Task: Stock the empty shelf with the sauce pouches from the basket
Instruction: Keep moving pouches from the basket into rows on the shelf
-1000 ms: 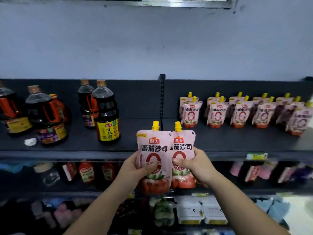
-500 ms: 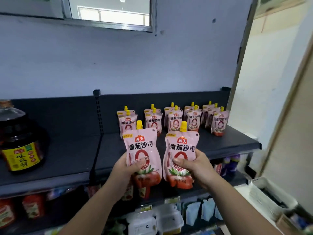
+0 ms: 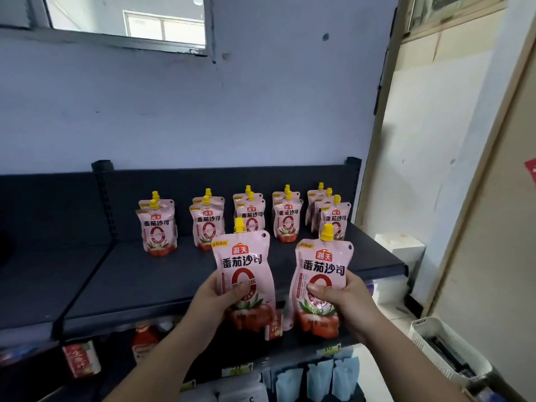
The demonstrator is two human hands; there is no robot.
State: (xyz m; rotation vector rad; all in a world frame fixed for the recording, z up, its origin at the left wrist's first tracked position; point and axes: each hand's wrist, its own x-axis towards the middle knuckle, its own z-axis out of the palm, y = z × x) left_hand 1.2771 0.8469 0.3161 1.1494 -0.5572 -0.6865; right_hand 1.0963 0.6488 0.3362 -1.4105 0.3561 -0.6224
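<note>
Two pouches waited before the front edge of the shelf (image 3: 130,280), the left pouch (image 3: 242,265) pinched in the left hand (image 3: 216,297), the right pouch (image 3: 322,271) in the right hand (image 3: 345,300). Five short rows (image 3: 249,219) lined the back edge; what remained in the basket (image 3: 446,346) was unclear.

Two hands, left hand (image 3: 214,303) and right hand (image 3: 345,303), one pouch in each, left pouch (image 3: 242,265), right pouch (image 3: 323,265), eleven shelf pouches (image 3: 251,216) by cap count, five columns of two, two, two, two, three, one shelf (image 3: 145,280), one basket (image 3: 420,323), one window (image 3: 124,18), one white box (image 3: 403,248)
</note>
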